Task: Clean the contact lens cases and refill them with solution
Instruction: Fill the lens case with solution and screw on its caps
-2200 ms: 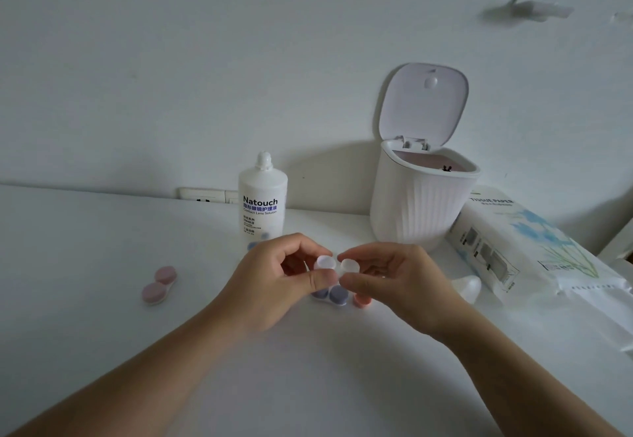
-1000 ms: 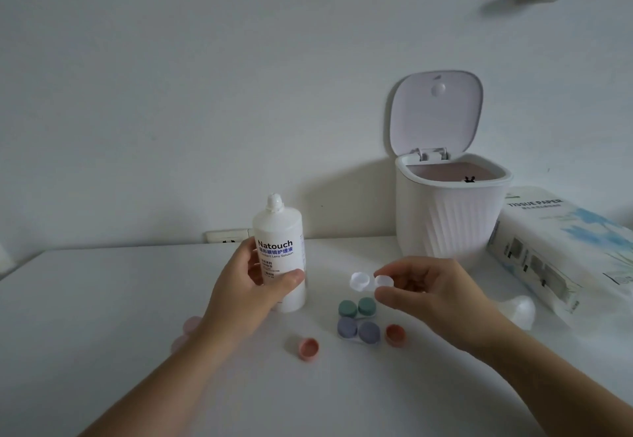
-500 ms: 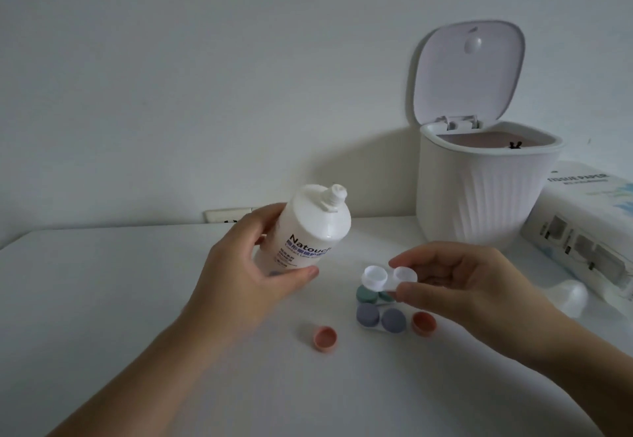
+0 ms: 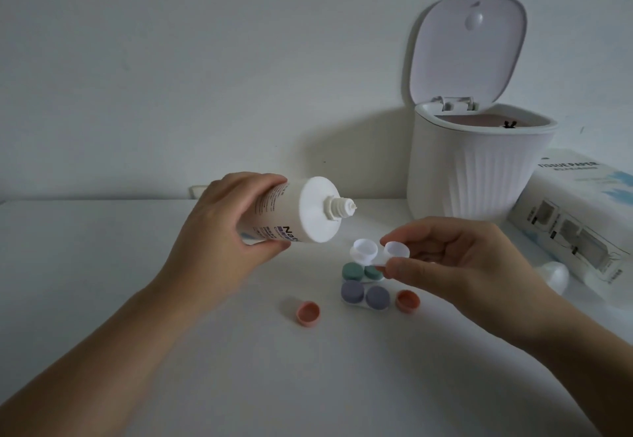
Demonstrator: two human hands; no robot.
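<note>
My left hand (image 4: pixel 219 231) grips the white solution bottle (image 4: pixel 301 212), tipped on its side with the uncapped nozzle pointing right. My right hand (image 4: pixel 455 262) pinches an open white lens case (image 4: pixel 368 251) by its right well, just below and right of the nozzle. On the table under it lie a green-capped case (image 4: pixel 356 271) and a purple-capped case (image 4: pixel 364 294). Two loose salmon caps lie on the table, one (image 4: pixel 307 313) to the left, one (image 4: pixel 407 300) beside the purple case.
A white ribbed bin (image 4: pixel 476 176) with its lid up stands at the back right. A tissue paper pack (image 4: pixel 579 217) lies right of it, with a white bottle cap (image 4: pixel 555 275) in front. A wall socket (image 4: pixel 197 191) sits behind my left hand.
My left hand left the lens case, took the bottle from the table, lifted it and tipped it further, nozzle towards the case. My right hand kept the case in the air.
</note>
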